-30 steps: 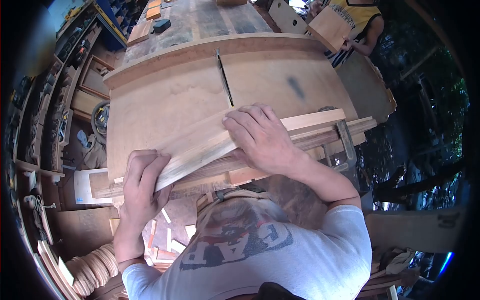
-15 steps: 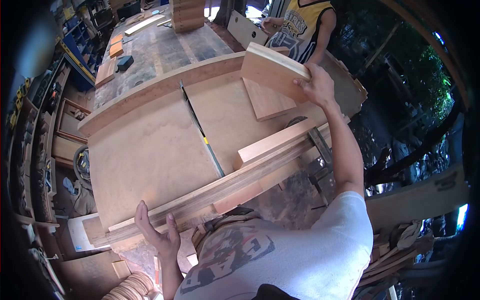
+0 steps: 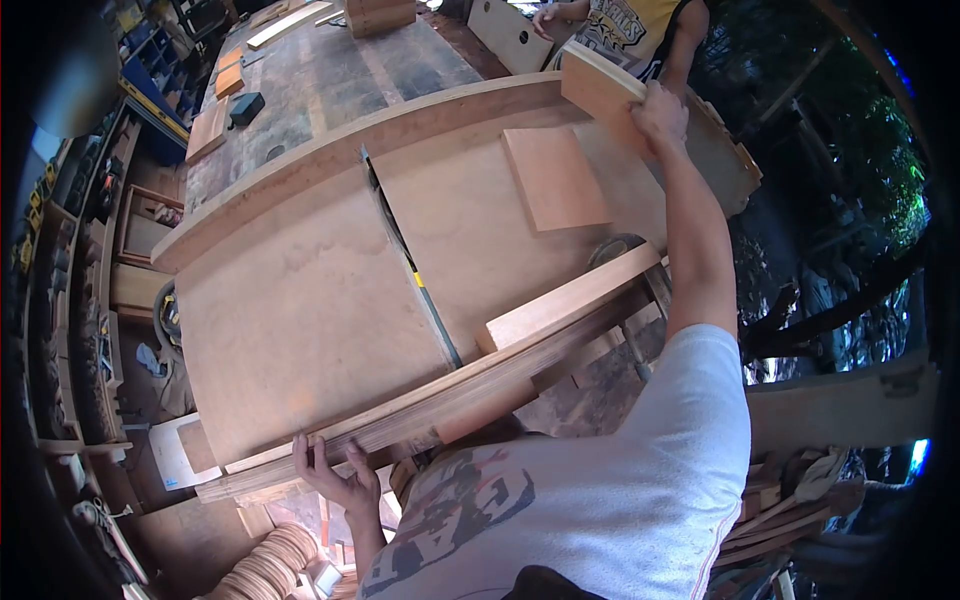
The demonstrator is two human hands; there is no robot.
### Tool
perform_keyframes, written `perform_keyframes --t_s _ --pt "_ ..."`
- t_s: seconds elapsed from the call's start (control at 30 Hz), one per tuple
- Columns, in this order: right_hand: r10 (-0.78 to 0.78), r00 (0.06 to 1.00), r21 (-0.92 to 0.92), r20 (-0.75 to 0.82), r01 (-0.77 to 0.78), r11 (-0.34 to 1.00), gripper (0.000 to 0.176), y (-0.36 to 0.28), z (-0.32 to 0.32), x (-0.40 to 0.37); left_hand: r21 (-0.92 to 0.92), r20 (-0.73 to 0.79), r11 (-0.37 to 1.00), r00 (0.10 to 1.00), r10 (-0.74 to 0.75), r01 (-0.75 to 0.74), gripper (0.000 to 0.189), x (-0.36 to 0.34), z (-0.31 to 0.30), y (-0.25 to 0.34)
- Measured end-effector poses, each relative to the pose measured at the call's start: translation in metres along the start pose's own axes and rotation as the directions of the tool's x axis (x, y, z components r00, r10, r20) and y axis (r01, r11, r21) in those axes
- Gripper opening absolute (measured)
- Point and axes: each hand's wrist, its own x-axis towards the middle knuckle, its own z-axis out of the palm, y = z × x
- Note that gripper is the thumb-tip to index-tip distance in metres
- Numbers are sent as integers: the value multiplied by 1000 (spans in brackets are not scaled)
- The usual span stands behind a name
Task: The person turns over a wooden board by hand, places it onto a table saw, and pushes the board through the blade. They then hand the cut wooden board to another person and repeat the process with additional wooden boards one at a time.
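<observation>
Board: in R hand, gripped at R end, by R end of far rail. Likely stiff, fairly light; hold by edges. Hands well apart; L hand ungripped w/ fingers at near rail, contact unclear.

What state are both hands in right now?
Left hand: open, fingers loosely bent at the near wooden rail, no object in its grasp.
Right hand: closed on the end of a wooden board.
</observation>
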Motion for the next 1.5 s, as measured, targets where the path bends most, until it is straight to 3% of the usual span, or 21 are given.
perform_keyframes --t_s 0.17,0.27,0.3,0.37,0.4,0.43,0.47,0.53,0.63,0.73,0.8,0.87,0.9,0.97,1.13,1.3,1.37,1.4,1.47,1.5 --pt "-86 974 -173 -209 49 984 53 -10 36 57 55 11 998 1000 -7 6 42 2 2 3" --pt "-280 868 -488 -411 50 871 59 -44 36 46 74 -33 995 998 -60 62 35 4 5 8" --pt "-391 868 -474 -307 217 853 68 -53 35 30 79 -30 994 997 -70 72 35 3 5 8" --pt "-475 848 -384 -234 369 847 76 -69 73 16 85 -52 992 995 -90 94 33 3 9 8" --pt "-441 893 -247 -88 410 878 84 -79 82 -4 85 -52 991 994 -101 105 33 5 10 10" --pt "-302 939 16 166 303 953 98 -84 107 -11 83 -50 990 993 -111 115 33 7 10 12" --pt "-206 808 25 552 231 973 111 -97 92 -20 82 -42 989 992 -121 124 32 7 8 13" --pt "-157 803 225 575 30 974 119 -74 128 -39 60 -29 990 991 -127 129 32 7 7 13" --pt "26 815 176 579 -156 972 124 -82 140 -42 43 -47 986 986 -160 162 31 8 6 20" --pt "-51 761 157 647 -67 985 125 -81 147 -33 24 -68 984 982 -177 179 30 11 12 22" --pt "-172 770 319 614 -43 947 125 -83 148 -31 16 -54 984 982 -179 180 29 12 12 24" --pt "-57 803 345 593 -189 919 124 -78 153 -36 11 -51 984 983 -175 175 28 10 12 25" --pt "102 810 308 578 -332 892 123 -80 164 -32 9 -61 985 983 -173 174 28 12 14 25" --pt "279 787 289 550 -493 820 119 -97 166 -14 26 -53 983 982 -180 182 27 13 15 24" --pt "466 661 245 589 -695 676 106 -110 188 -22 44 -67 984 984 -167 170 24 14 15 25" --pt "595 433 302 677 -901 312 91 -144 208 -45 92 -82 982 985 -155 162 24 14 19 26" --pt "628 304 361 716 -932 39 73 -160 227 -43 96 -79 985 987 -139 146 22 15 18 27" --pt "623 229 408 748 -899 -158 59 -177 243 -28 102 -92 985 987 -130 139 22 17 19 27" --pt "582 283 461 762 -869 -181 43 -205 239 -27 91 -81 986 988 -134 141 22 14 19 25" --pt "545 404 487 735 -873 -10 42 -211 211 -41 86 -71 987 989 -129 135 21 13 19 23"
